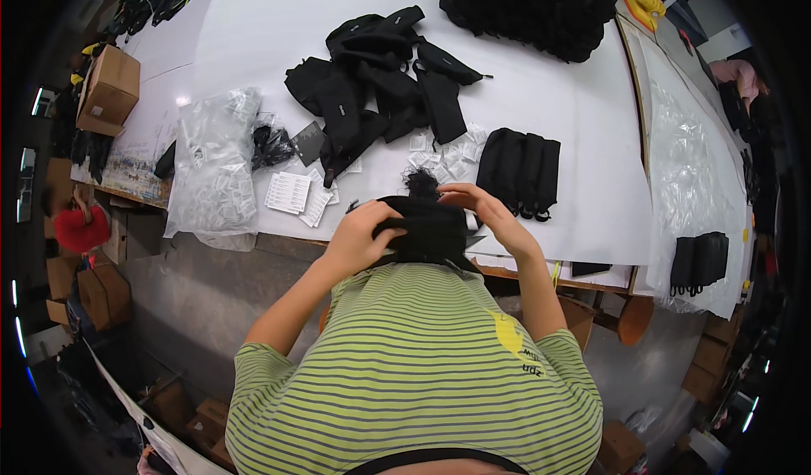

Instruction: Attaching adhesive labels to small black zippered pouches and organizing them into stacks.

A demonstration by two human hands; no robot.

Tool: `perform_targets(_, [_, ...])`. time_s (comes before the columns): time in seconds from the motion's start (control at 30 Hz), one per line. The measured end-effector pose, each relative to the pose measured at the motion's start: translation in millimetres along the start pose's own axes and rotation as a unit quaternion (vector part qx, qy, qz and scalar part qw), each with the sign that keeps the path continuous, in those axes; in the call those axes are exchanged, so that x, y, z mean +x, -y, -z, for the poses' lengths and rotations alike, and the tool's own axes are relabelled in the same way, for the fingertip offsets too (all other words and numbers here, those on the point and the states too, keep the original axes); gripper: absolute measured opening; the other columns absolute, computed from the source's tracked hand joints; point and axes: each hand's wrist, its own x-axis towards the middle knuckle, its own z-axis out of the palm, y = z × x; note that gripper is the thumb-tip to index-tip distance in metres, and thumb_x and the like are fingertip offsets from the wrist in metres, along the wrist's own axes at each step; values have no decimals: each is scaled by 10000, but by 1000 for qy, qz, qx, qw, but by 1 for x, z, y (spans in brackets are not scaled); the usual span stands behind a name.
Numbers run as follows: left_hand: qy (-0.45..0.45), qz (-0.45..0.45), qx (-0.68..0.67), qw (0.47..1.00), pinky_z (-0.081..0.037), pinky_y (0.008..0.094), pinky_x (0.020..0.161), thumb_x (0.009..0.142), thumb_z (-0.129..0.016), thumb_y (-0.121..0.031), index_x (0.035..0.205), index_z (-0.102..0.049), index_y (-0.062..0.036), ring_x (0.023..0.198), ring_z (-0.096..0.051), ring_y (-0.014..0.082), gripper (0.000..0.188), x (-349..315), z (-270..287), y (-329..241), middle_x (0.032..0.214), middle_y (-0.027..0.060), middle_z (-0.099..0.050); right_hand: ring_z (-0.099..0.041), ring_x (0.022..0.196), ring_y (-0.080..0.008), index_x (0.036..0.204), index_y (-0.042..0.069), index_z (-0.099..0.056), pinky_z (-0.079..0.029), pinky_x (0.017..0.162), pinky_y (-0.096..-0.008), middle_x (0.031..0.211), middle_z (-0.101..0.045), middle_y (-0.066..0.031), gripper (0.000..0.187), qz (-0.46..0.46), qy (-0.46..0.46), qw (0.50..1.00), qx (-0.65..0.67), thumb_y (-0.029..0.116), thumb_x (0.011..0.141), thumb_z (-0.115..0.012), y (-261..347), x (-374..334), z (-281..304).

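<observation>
A black fabric pouch point(427, 237) is held at the table's near edge, close against my striped shirt. My left hand point(361, 237) grips its left side, thumb and fingers bent over the cloth. At the pouch's upper right, my right hand point(498, 219) has its fingers stretched out and apart over the corner; whether they touch the cloth I cannot tell. A tangle of thin black cords point(420, 183) lies just beyond the pouch. Small clear packets point(452, 158) are scattered farther back, and several finished-looking black pouches point(519, 171) lie in a row to the right.
A loose heap of black pouches point(346, 103) covers the table's middle. Left of it are a plastic bag of packets point(218, 162) and white printed cards point(289, 193). A large black pile point(532, 6) sits at the back. A cardboard box point(110, 86) stands far left; other people work at both sides.
</observation>
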Motion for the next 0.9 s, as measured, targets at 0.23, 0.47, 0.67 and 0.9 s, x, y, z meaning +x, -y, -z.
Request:
perform_targets(0.23, [200,234,-337,890,-430,220,727,814,-661,-188,1019,-579,22,790,-521,53,305,-9,26,25,870,-11,-593,-456,1169,-212,1260,-3,-426,-323,1000,-318,1215,-509,-128,665,-107,36,992,-63,218,704,-715,-24,-28,-25])
perform_targets(0.47, [216,280,-385,852,-409,186,675,821,-656,-167,1013,-566,1,774,-513,26,270,-18,26,29,845,-15,-586,-579,800,-112,973,-19,-584,-465,718,-265,945,-640,-77,263,-128,-109,981,-95,104,752,-655,-37,-33,-20])
perform_targets(0.67, [117,262,-201,937,-439,235,681,806,-665,-181,942,-559,12,740,-562,86,259,-15,23,26,768,40,-608,-552,533,-93,814,32,-641,-408,495,-213,722,-643,-58,129,-52,-383,920,62,115,744,-710,-24,-52,46])
perform_targets(0.9, [155,147,-88,973,-444,288,636,789,-666,-235,937,-563,9,657,-584,192,303,3,17,4,753,121,-620,-533,671,-91,817,78,-630,-405,566,-196,716,-565,-20,146,69,-457,774,433,222,840,-624,-16,-14,55])
